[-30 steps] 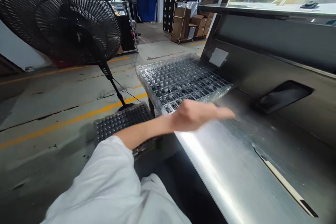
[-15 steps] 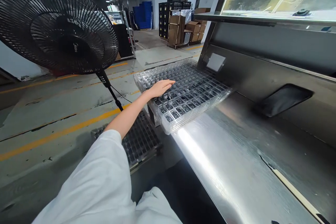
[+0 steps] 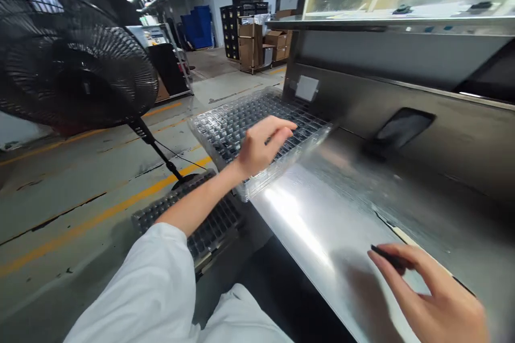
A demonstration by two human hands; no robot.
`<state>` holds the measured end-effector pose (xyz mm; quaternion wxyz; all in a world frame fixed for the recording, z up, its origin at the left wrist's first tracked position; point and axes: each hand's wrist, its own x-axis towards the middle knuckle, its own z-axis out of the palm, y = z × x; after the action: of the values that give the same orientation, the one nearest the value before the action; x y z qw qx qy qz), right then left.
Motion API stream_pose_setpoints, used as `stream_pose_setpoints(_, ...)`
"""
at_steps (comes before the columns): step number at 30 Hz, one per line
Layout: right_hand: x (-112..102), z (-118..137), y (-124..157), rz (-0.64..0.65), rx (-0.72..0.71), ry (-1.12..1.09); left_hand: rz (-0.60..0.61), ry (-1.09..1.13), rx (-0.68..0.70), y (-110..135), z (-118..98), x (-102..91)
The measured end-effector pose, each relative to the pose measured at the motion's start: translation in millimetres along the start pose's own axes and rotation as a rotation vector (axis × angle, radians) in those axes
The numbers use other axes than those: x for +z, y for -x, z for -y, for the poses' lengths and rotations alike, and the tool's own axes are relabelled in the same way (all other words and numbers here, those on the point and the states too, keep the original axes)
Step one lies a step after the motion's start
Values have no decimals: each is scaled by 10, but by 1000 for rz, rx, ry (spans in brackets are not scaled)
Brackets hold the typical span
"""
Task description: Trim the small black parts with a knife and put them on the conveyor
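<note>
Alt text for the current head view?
Right hand pinches a small black piece above a metal bench; left hand is over a clear compartmented tray. Pale-handled tool on the bench; black fan at picture left.

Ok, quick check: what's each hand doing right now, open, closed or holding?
Left hand: fingers bent over the clear plastic compartment tray; can't tell if it holds anything.
Right hand: closed, pinching a small black piece.
</note>
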<state>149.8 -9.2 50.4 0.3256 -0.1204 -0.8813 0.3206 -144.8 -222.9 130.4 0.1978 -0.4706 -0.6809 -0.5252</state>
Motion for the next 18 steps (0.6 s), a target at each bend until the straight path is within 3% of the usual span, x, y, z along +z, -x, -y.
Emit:
stream_pose_setpoints(4, 75, 33, -266, -92, -80, 16, 268, 575, -285, 396, -482, 1057)
stream_pose_setpoints(7, 92, -80, -398, -201, -104, 13, 553, 860, -533, 618, -626, 1789)
stream_pose_setpoints(9, 74, -184, -447, -293, -131, 27, 605, 958, -610, 651, -674, 2158)
stream_pose_setpoints(13, -4, -397, -457, -403, -156, 41, 581, 1044, -593, 551, -719, 2551)
stream_pose_setpoints(15, -33, -491, -419, -413, -117, 13, 598, 1082, -620, 496, -708, 2611)
stream_pose_setpoints(18, -33, -599, -330, -478, 26, -103, 607, 1127, -787, 444, -635, 2597)
